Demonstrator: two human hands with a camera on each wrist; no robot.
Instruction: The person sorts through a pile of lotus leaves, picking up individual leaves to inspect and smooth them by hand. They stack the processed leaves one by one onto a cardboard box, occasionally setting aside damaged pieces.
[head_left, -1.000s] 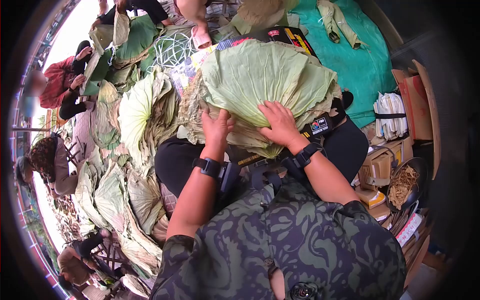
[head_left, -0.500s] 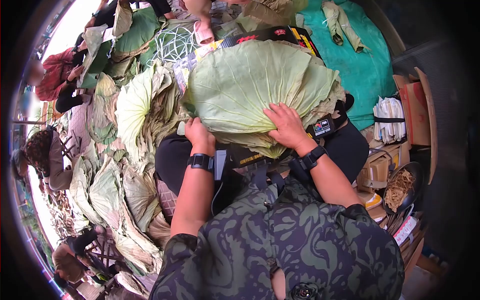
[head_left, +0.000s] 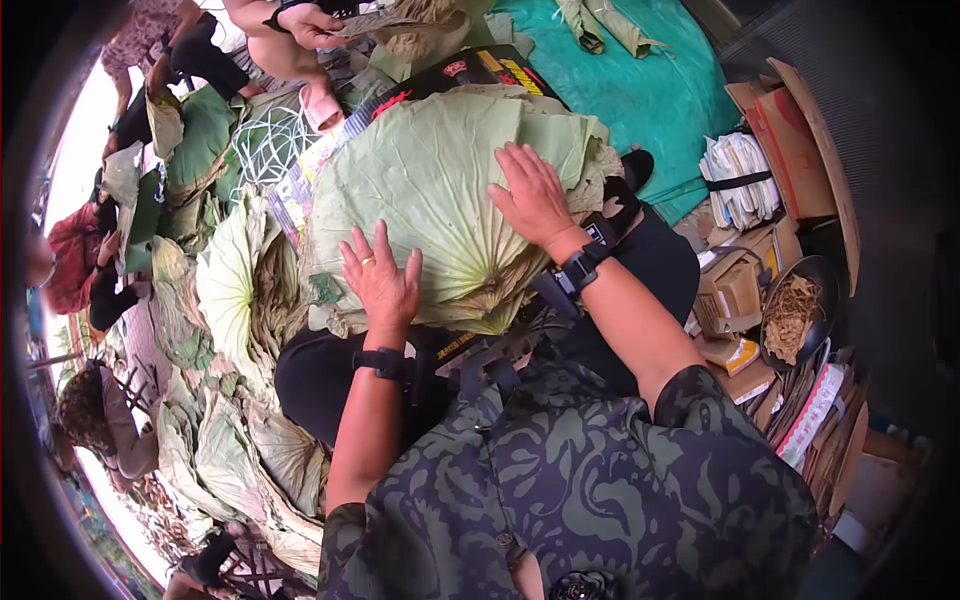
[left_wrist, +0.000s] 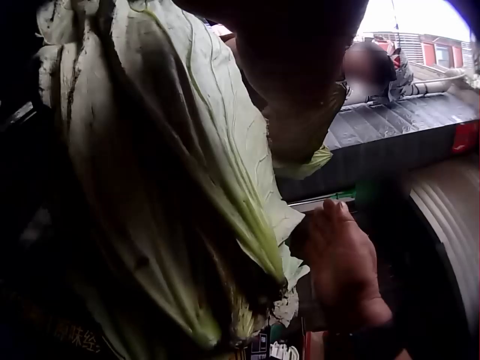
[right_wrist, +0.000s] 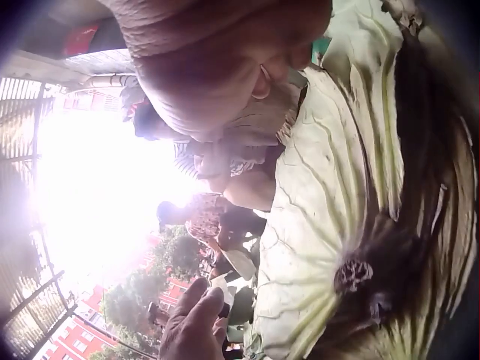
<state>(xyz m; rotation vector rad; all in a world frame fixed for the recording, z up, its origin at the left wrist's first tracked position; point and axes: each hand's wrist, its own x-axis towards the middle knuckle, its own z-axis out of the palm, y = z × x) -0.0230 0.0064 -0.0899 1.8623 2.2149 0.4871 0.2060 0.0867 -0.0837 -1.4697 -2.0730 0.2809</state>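
A stack of broad, pale green dried lotus leaves (head_left: pixel 415 180) lies across the person's lap, over a dark printed carton. The left hand (head_left: pixel 382 285), a ring on one finger, is spread flat at the top leaf's near left part. Farther up on the right, the right hand (head_left: pixel 532 195) lies with straight fingers over the same leaf. Neither hand curls round anything. Ribs meet at the leaf's near edge; the right wrist view shows the dark, cut stalk base (right_wrist: pixel 352 276) there. In the left wrist view, the folded leaf layers (left_wrist: pixel 225 150) show from the side.
More leaf piles (head_left: pixel 228 285) lie to the left. White string (head_left: pixel 270 150) lies beyond them. A green tarp (head_left: pixel 640 95) spreads at the back right. At right are a bundle of papers (head_left: pixel 740 178), cardboard boxes (head_left: pixel 735 295) and a pan (head_left: pixel 828 310) of dry scraps. Other people sit around.
The left hand has let go of the leaf's left edge and now lies spread on it. The right hand has moved up the leaf. The top leaf lies nearer the body, and the head view has turned.
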